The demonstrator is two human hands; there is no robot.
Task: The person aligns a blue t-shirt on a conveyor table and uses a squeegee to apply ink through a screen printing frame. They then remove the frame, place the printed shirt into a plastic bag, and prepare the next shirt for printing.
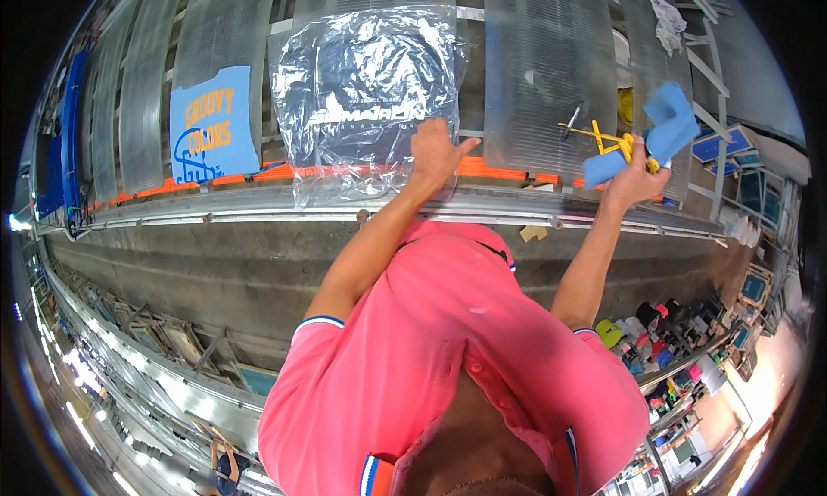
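Observation:
My left hand (438,156) lies on the lower right part of a clear plastic bag (297,164), its thumb stretched out to the right. Inside the bag is a dark, folded garment (362,82) with white print. At the right, my right hand (636,187) is closed on a light blue piece of cloth (670,127), whose upper part is smeared by motion. A yellow thin-armed object (610,141), perhaps scissors, shows at its fingers; whether they grip it too, I cannot tell. Near it, a small dark-and-silver tool (570,121) rests on a ribbed panel (543,74).
A light blue cloth piece (212,121) with orange lettering lies left of the bag. An orange strip (491,170) and a metal rail (284,216) run along the near edge. A crumpled clear wrapper (665,22) lies far right. Behind me, another person (231,468) stands at lower left.

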